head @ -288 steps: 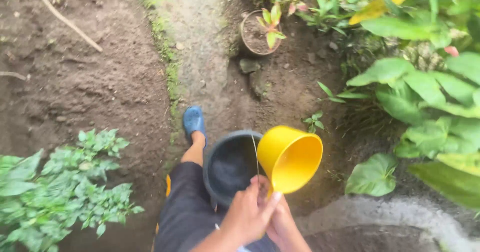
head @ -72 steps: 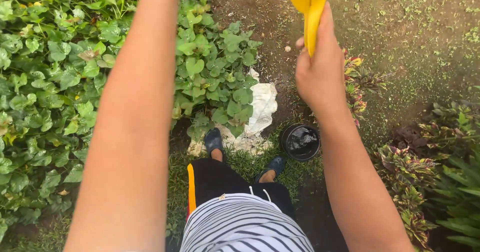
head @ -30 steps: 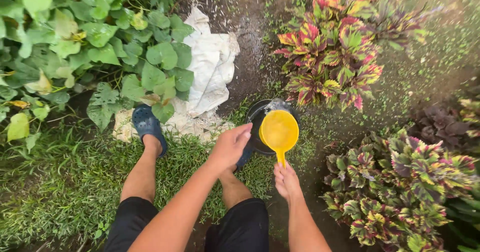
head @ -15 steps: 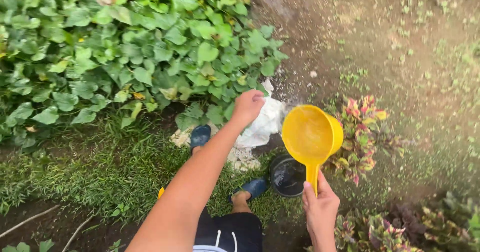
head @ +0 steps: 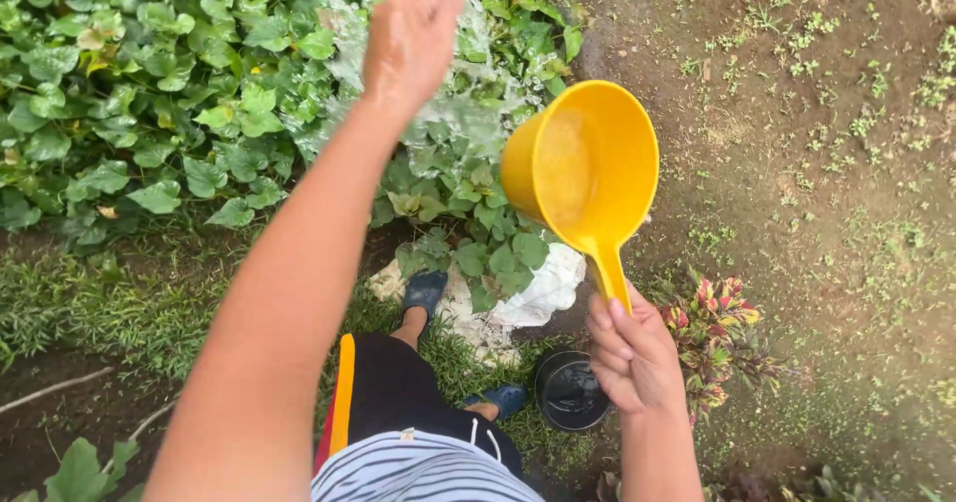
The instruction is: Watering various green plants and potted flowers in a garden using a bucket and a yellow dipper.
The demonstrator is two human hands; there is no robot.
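Right hand [head: 629, 355] grips the handle of the yellow scoop [head: 583, 173], which I see tipped on its side, mouth toward the green leafy plants [head: 179, 84]. Left hand [head: 410, 36] is raised over those leaves, fingers open, holding nothing, water spraying around it. Below, a black bucket [head: 570, 392] stands on the grass [head: 110, 308] beside my shoe [head: 498, 398]

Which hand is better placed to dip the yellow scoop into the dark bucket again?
Probably the right hand: it already grips the yellow scoop by its handle, above the dark bucket. The left hand is raised far over the green leaves.
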